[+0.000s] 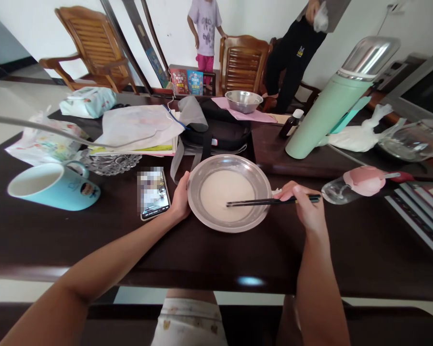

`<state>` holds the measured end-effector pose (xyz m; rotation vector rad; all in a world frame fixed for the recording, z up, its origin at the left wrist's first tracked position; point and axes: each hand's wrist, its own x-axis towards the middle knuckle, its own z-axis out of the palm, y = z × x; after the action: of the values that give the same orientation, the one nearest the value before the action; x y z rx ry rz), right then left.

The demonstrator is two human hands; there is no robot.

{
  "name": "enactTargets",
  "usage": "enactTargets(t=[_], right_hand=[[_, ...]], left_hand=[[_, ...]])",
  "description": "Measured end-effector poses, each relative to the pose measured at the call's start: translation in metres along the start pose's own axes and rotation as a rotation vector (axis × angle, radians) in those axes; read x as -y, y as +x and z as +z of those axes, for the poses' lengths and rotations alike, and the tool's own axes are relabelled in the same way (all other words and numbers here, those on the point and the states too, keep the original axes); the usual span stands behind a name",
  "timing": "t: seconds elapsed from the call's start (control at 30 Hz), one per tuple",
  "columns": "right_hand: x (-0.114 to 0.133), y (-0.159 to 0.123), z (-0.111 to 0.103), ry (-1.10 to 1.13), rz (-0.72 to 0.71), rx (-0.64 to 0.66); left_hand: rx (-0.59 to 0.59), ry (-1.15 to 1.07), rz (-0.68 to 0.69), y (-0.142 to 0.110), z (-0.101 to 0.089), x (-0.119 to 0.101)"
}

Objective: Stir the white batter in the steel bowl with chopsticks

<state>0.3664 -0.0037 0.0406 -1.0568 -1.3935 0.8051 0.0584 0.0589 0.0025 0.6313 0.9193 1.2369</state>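
A shallow steel plate (202,211) with pale white batter (220,194) sits on the dark table in front of me. My left hand (180,199) is curled against the plate's left rim, steadying it. My right hand (305,204) grips a pair of dark chopsticks (263,202), whose tips reach into the batter near the plate's middle. A phone (154,193) lies flat just left of my left hand.
A light blue mug (54,186) stands at the left. A green thermos (339,98), a small dark bottle (291,123), a pink-lidded glass bottle (357,182), a glass lid (411,142) and books (422,211) crowd the right. A black bag (220,129), papers and a steel bowl (243,101) lie behind. Two people stand by the wooden chairs.
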Motion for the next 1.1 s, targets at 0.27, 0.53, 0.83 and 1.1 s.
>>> enactTargets(t=[0.27, 0.53, 0.83, 1.1], right_hand=[[0.0, 0.001, -0.001, -0.087, -0.001, -0.02], [0.004, 0.002, 0.004, -0.086, 0.007, 0.137], [0.003, 0.0, -0.004, -0.018, -0.004, 0.029], [0.003, 0.001, -0.004, -0.083, -0.002, -0.025]], left_hand=[[-0.034, -0.028, -0.035, -0.001, 0.001, -0.001], [-0.026, -0.022, -0.045, -0.002, 0.002, -0.002], [-0.015, 0.009, -0.024, 0.0, -0.001, 0.0], [-0.008, 0.018, -0.021, -0.001, -0.001, -0.001]])
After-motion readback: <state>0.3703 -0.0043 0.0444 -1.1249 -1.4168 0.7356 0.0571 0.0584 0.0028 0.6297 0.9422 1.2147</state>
